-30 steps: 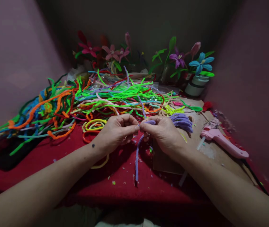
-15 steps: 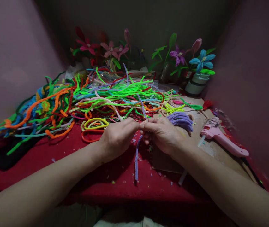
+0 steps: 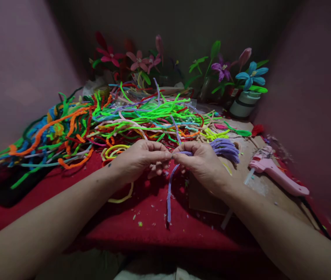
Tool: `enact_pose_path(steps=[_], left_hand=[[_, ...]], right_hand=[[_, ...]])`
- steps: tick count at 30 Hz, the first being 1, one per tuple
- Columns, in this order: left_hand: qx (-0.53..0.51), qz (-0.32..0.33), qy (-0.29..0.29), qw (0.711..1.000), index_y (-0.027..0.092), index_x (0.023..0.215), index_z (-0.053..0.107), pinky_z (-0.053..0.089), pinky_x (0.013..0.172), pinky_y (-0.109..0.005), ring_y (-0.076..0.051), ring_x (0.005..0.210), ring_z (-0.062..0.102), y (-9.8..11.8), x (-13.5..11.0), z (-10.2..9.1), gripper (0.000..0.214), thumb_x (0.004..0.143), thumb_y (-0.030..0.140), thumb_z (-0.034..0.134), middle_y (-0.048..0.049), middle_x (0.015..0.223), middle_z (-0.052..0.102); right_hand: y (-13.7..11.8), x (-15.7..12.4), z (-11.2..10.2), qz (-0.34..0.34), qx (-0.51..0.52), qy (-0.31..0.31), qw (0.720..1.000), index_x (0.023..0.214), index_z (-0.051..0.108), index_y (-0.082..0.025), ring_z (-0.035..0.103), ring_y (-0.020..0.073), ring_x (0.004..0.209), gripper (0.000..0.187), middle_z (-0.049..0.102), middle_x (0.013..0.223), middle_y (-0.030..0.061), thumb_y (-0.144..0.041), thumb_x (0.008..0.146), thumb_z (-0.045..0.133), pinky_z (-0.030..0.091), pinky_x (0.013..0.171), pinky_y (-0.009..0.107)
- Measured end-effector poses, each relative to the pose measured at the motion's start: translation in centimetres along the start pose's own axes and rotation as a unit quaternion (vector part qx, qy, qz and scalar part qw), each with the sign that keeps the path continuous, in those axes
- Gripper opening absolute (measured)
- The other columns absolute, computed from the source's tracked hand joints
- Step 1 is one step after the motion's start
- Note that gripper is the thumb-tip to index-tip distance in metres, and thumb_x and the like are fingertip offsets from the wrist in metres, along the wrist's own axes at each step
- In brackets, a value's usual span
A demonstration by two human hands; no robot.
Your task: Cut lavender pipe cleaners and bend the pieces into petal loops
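Note:
My left hand [image 3: 140, 159] and my right hand [image 3: 201, 161] meet fingertip to fingertip over the red cloth [image 3: 142, 221], both pinching a purple pipe cleaner [image 3: 169, 190]. Its long end hangs down from my fingers toward the table's near edge, and a short end pokes up behind my right hand. A bundle of folded purple pipe cleaners [image 3: 225, 148] lies just past my right hand.
A wide heap of coloured pipe cleaners [image 3: 110, 120] covers the left and middle of the table. A pink glue gun [image 3: 273, 175] lies at the right on a cardboard sheet [image 3: 249, 182]. Pipe-cleaner flowers [image 3: 249, 76] in pots stand along the back wall.
My hands have turned slightly while pinching the purple pipe cleaner, with the left fingers rolling back over; both stay in the same place.

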State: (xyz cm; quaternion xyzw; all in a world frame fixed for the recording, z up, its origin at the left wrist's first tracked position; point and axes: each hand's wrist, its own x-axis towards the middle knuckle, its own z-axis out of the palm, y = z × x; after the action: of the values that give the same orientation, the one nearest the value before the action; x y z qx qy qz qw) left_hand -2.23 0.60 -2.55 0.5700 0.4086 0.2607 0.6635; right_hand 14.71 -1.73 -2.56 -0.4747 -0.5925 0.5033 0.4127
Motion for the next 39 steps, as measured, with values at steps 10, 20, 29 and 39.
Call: enact_pose_path(steps=[10, 20, 29, 39], left_hand=[[0.09, -0.001, 0.023, 0.996, 0.013, 0.07, 0.057, 0.034, 0.038, -0.017, -0.006, 0.04, 0.043, 0.7, -0.6, 0.4, 0.02, 0.076, 0.032, 0.06, 0.0017, 0.05, 0.053], [0.097, 0.01, 0.027, 0.995, 0.013, 0.071, 0.057, 0.034, 0.037, -0.017, -0.006, 0.04, 0.043, 0.8, -0.8, 0.6, 0.014, 0.074, 0.025, 0.062, 0.0028, 0.05, 0.051], [-0.101, -0.082, -0.016, 0.991, 0.01, 0.067, 0.059, 0.038, 0.032, -0.014, -0.005, 0.04, 0.045, 0.3, 0.1, -0.2, 0.01, 0.063, 0.012, 0.067, 0.0006, 0.055, 0.054], [-0.043, -0.035, 0.034, 0.998, 0.013, 0.065, 0.059, 0.033, 0.031, -0.016, -0.005, 0.036, 0.041, -0.1, -0.2, 0.5, 0.007, 0.066, 0.016, 0.065, 0.0028, 0.048, 0.052]], right_hand=[[0.4, 0.1, -0.1, 0.031, 0.0, -0.024, 0.999, 0.061, 0.054, -0.016, 0.041, 0.0072, 0.044, 0.01, 0.049, 0.052, -0.0041, -0.022, 0.069, 0.055, 0.035, 0.043, 0.021], [0.4, 0.1, 0.1, 0.042, 0.007, -0.034, 0.999, 0.061, 0.052, -0.016, 0.041, 0.0074, 0.042, 0.009, 0.048, 0.051, -0.0038, -0.021, 0.068, 0.055, 0.035, 0.043, 0.021], [0.1, -0.1, 0.0, -0.009, -0.064, -0.003, 0.998, 0.062, 0.055, -0.015, 0.039, 0.0067, 0.047, 0.011, 0.048, 0.053, -0.0046, -0.02, 0.072, 0.054, 0.03, 0.045, 0.02], [0.6, 0.0, 0.1, -0.017, -0.076, 0.002, 0.997, 0.061, 0.055, -0.016, 0.04, 0.0073, 0.048, 0.01, 0.048, 0.052, -0.0045, -0.018, 0.071, 0.054, 0.03, 0.047, 0.021]])
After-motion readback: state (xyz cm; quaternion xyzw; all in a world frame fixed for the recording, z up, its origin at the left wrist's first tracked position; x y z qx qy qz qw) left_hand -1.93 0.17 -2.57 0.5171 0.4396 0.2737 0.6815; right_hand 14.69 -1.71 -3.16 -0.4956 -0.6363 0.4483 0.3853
